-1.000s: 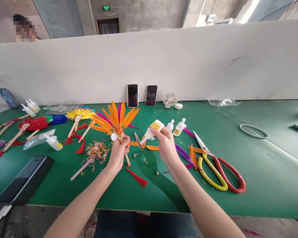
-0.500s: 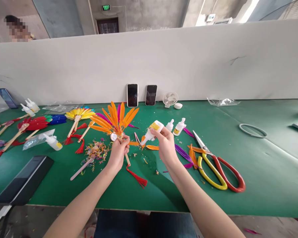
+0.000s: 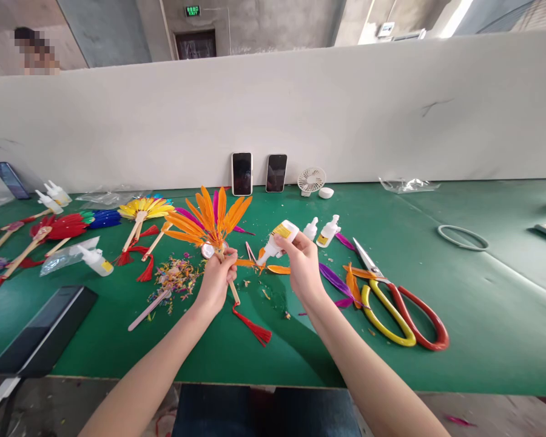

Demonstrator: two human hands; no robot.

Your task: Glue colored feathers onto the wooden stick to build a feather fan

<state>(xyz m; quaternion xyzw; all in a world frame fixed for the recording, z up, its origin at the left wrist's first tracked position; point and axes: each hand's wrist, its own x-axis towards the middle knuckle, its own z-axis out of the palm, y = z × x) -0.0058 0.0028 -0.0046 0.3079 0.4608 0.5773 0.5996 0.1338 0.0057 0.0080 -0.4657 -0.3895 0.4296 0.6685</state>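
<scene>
My left hand point(image 3: 217, 280) is closed round the wooden stick of an orange and magenta feather fan point(image 3: 208, 218), held upright over the green table point(image 3: 482, 303). A red tassel point(image 3: 252, 326) hangs from the stick's end onto the table. My right hand point(image 3: 303, 264) grips a small white glue bottle point(image 3: 277, 239) with a yellow label, its nozzle tilted down and left toward the fan's base. Loose orange feathers point(image 3: 279, 269) lie between the two hands.
Two more glue bottles point(image 3: 323, 230), purple feathers point(image 3: 334, 280) and scissors point(image 3: 398, 303) with yellow and red handles lie to the right. Finished fans point(image 3: 68, 226) and feather scraps point(image 3: 177, 276) lie left. Two phones point(image 3: 259, 173) and a small fan point(image 3: 311, 181) stand by the white partition. A dark box point(image 3: 43, 331) sits at the front left edge.
</scene>
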